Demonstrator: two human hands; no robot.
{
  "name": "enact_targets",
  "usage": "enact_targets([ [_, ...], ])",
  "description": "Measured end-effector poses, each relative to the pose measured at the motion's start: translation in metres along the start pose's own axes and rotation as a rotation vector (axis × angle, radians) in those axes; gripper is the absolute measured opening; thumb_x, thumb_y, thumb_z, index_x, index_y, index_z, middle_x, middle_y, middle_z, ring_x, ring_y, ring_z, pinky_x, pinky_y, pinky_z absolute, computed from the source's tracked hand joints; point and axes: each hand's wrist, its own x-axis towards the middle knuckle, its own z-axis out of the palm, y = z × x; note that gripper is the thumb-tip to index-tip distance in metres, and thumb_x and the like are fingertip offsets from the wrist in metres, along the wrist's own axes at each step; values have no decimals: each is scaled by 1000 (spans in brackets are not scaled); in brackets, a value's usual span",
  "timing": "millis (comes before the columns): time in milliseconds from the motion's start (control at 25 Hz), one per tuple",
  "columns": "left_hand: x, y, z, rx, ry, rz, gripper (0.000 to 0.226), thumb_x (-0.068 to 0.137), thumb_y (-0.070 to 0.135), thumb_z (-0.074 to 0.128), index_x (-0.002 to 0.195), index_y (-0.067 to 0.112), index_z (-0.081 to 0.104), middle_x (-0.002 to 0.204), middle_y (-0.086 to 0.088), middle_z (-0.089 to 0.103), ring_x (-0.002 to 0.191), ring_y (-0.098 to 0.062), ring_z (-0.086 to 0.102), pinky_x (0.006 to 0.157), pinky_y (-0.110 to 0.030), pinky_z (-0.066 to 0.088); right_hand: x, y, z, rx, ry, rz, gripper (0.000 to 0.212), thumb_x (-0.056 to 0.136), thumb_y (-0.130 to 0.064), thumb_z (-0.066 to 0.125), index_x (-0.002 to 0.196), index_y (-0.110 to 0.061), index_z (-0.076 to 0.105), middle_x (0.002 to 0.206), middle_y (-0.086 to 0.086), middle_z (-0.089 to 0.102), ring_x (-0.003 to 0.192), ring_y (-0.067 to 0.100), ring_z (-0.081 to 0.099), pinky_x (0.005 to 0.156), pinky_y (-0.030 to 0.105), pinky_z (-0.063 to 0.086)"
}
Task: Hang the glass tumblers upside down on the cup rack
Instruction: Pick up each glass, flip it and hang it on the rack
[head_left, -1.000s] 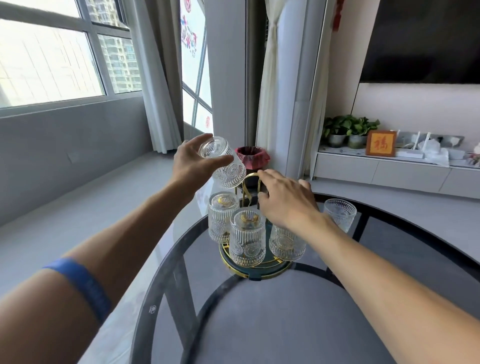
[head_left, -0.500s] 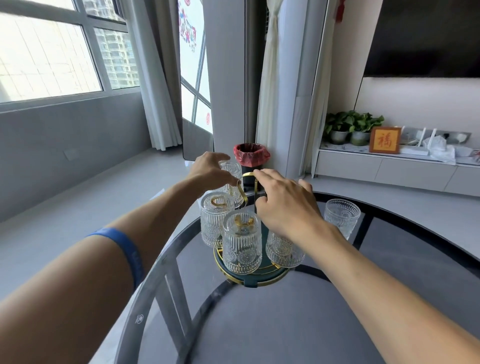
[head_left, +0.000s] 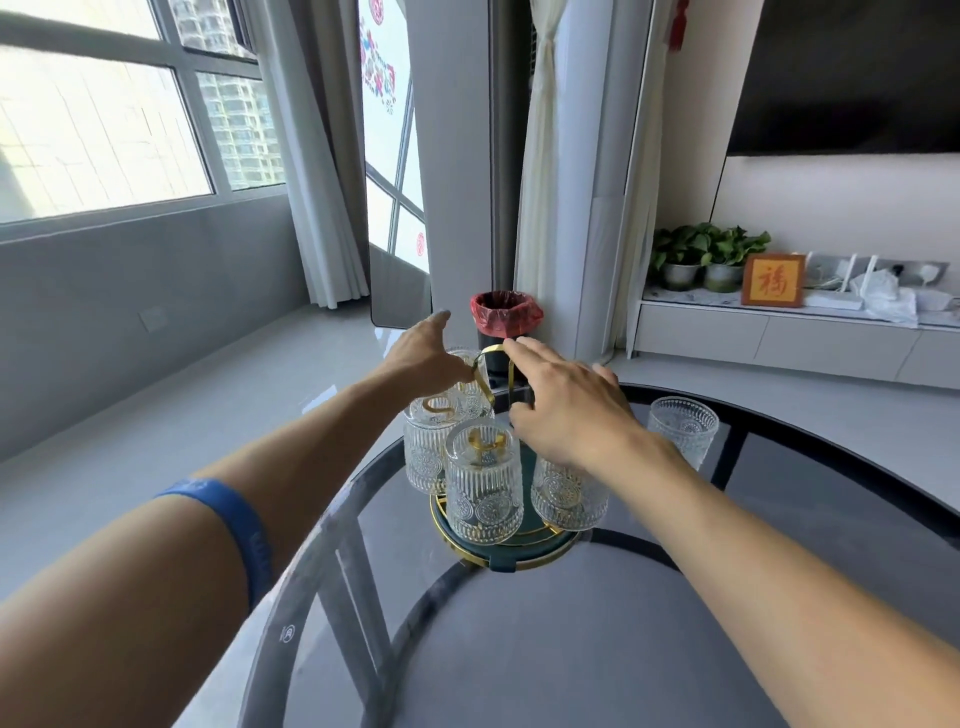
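Nearest the camera, two bare forearms reach in from the lower corners of the frame over a round, dark glass worktop (head_left: 571, 649); the left forearm wears a blue band (head_left: 228, 525).

At mid-frame stands the cup rack (head_left: 506, 551), a round dark base with a gold rim and gold prongs, and a gold loop handle (head_left: 496, 364) rising at its centre. Ribbed glass tumblers hang upside down on it: one at the front (head_left: 483, 483), one to the left (head_left: 428, 447), one to the right (head_left: 569, 499) partly under the right wrist, and one at the back left (head_left: 470, 384) largely hidden behind the left hand.

The left hand (head_left: 423, 353) is over that back-left tumbler with its fingers loosely spread and the tips lifted; whether it touches the glass cannot be told. The right hand (head_left: 566, 400) lies palm-down at the handle, its fingers curled about the gold loop, the thumb tucked under near the stem.

Right of the rack, apart from it, one more tumbler (head_left: 683, 431) stands upright on the worktop.

Beyond the worktop's far edge a bin lined with a red bag (head_left: 506, 314) sits on the floor by a pillar. Farther right, a low cabinet carries potted plants (head_left: 706, 254) and a framed red-and-gold plaque (head_left: 773, 280).
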Motion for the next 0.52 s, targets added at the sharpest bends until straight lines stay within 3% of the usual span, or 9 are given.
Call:
enact_targets([
  [80,-22,12,-12,1,176,97,85,82,1,69,154,15,26,153,-15,41,136,-31,43,109,-39,38,-14,7,1,174,92,-9,72,92,-28,52,154,-32,17,165,-5,6,147,21,16,117,45,17],
  [200,-76,28,-15,54,390,378,72,84,3,63,149,15,37,147,-12,49,133,-29,46,109,-41,38,-63,27,11,458,388,108,66,91,-25,55,151,-28,28,164,-5,13,146,12,15,111,27,17],
  [280,-122,39,5,25,425,553,61,84,9,61,143,16,45,141,-8,55,128,-25,49,105,-37,39,-103,46,22,448,394,171,62,92,-24,55,150,-24,32,163,-5,16,146,11,16,108,22,15],
  [400,-183,46,60,42,219,690,61,84,18,60,143,14,44,139,-6,55,126,-18,47,106,-24,32,-159,79,35,425,293,268,61,93,-23,55,149,-25,32,162,-5,18,146,10,18,108,22,20],
  [520,-214,33,117,164,-60,674,67,88,25,60,149,12,36,148,-7,48,135,-23,43,114,-33,32,-205,107,38,446,256,344,61,92,-24,58,148,-26,34,161,-6,21,143,12,26,105,21,27],
])
